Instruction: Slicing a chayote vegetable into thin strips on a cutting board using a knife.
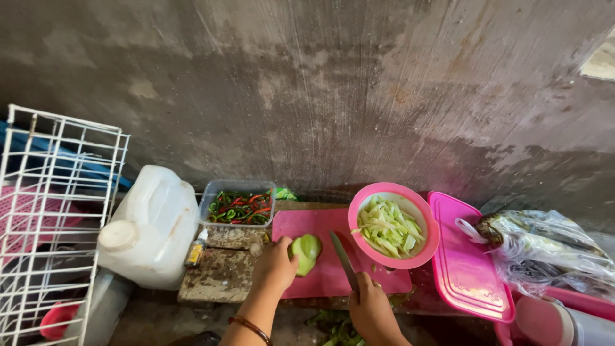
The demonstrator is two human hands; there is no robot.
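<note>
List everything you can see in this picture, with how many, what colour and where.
Pale green peeled fruit: one, on the pink cutting board, under the left hand.
Pink plastic cutting board: one, centre.
Steel kitchen knife: one, blade over the board.
Round pink bowl: one, right of the board, holding pale green strips.
Clear tub of red and green chillies: one, behind the board.
White plastic jug: one, left.
Small dark bottle: one, beside the jug.
White wire rack: one, far left.
Pink lid: one, right.
Clear plastic bag: one, far right.
Left hand: on the fruit.
Right hand: gripping the knife.
</note>
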